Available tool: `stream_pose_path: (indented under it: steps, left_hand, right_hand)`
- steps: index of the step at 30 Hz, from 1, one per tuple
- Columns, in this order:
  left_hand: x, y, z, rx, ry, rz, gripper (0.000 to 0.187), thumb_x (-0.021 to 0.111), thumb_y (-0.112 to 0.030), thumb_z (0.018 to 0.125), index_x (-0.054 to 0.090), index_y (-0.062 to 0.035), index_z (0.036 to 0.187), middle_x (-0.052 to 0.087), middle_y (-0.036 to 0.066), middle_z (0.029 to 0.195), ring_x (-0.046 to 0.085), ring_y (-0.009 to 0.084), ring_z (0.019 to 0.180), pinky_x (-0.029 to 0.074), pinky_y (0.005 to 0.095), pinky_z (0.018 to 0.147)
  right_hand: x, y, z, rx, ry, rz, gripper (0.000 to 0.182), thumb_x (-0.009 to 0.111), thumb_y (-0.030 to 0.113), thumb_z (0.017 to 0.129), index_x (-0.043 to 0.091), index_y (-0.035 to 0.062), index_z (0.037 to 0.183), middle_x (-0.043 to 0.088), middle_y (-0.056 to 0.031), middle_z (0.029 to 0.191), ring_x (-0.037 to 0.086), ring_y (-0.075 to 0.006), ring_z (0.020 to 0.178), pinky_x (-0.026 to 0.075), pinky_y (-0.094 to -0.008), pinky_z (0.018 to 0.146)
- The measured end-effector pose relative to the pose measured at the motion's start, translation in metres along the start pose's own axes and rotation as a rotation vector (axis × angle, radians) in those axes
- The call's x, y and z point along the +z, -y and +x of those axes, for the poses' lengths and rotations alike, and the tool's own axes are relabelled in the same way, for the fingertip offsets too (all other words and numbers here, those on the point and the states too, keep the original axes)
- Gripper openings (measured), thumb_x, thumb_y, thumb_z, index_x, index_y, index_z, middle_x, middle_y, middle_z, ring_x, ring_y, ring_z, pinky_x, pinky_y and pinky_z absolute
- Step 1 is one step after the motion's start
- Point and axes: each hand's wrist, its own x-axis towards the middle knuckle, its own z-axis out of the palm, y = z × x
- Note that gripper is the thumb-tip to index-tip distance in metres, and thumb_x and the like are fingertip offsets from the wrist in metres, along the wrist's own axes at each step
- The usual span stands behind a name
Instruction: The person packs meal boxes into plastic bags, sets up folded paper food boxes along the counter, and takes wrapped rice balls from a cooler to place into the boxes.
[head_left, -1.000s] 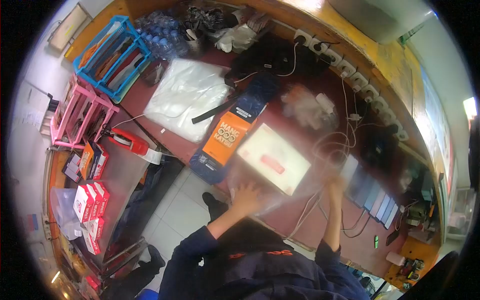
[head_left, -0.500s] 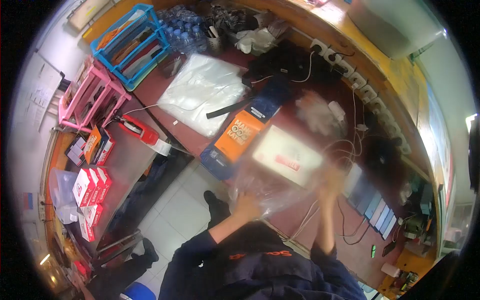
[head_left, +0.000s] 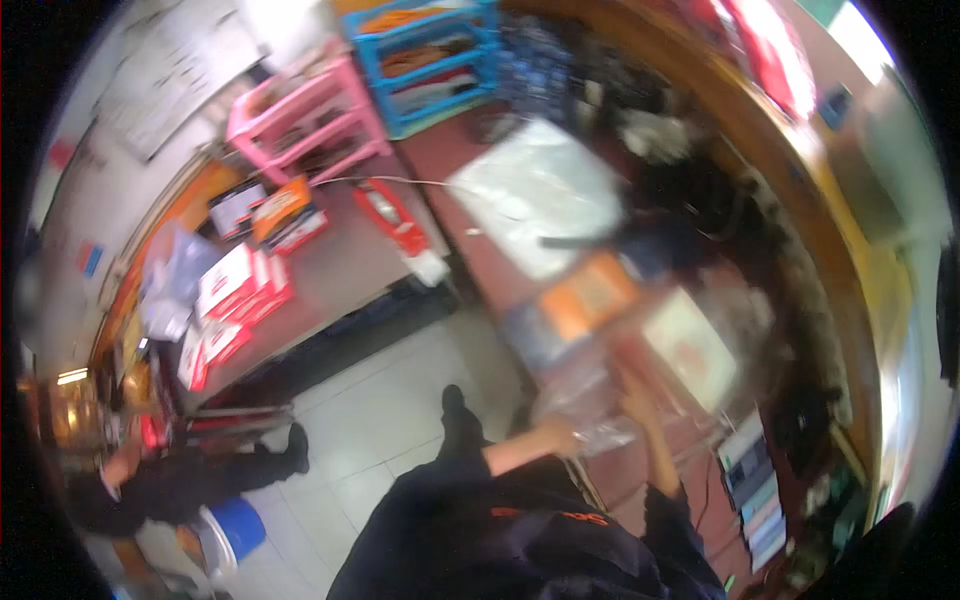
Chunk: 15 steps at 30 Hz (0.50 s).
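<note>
A white box (head_left: 688,350) with a faint reddish print lies on the dark red table, inside or beneath clear plastic; blur hides which. My left hand (head_left: 556,437) is closed on the near edge of a clear plastic bag (head_left: 592,395). Just left of the box, my right hand (head_left: 634,392) reaches up over the plastic, its fingers smeared by motion. Beyond both hands lies an orange and dark blue packet (head_left: 588,295), its print unreadable.
Farther back sits a stack of clear plastic bags (head_left: 535,190). Phone-like slabs (head_left: 755,490) line the right side. On the left table are red-white boxes (head_left: 240,285), a red tool (head_left: 392,215) and a pink rack (head_left: 310,125). A person's leg (head_left: 230,470) and a blue bucket (head_left: 237,530) are at lower left.
The view has swung left, so everything sits farther right. My right hand has moved from the box's right side to its left, close to my left hand. My left hand stays at the plastic.
</note>
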Motion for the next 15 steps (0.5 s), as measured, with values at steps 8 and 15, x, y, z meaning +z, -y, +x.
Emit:
stream_pose_path:
  steps: [8,15]
  left_hand:
    - [-0.137,0.028,-0.157,0.434,-1.006,-0.192,0.022,0.058,-0.013,0.069,0.053,-0.0054,0.089,0.056,0.012,0.084,0.053,0.0291,0.083,0.043,0.0378,0.069]
    - [-0.165,0.397,-0.437,-0.148,-2.366,-1.113,0.031,0.049,-0.032,0.079,0.052,-0.0058,0.096,0.049,0.003,0.100,0.048,0.0152,0.085,0.037,0.0259,0.077]
  right_hand:
    - [0.001,0.181,0.042,0.051,-0.367,-0.121,0.025,0.046,0.005,0.071,0.055,-0.0003,0.093,0.059,-0.0137,0.080,0.057,-0.0276,0.072,0.042,-0.0324,0.067]
    - [0.178,0.333,0.214,-0.155,0.464,0.725,0.035,0.049,0.021,0.079,0.047,0.0046,0.110,0.055,-0.0095,0.095,0.050,-0.0153,0.089,0.039,-0.0277,0.075]
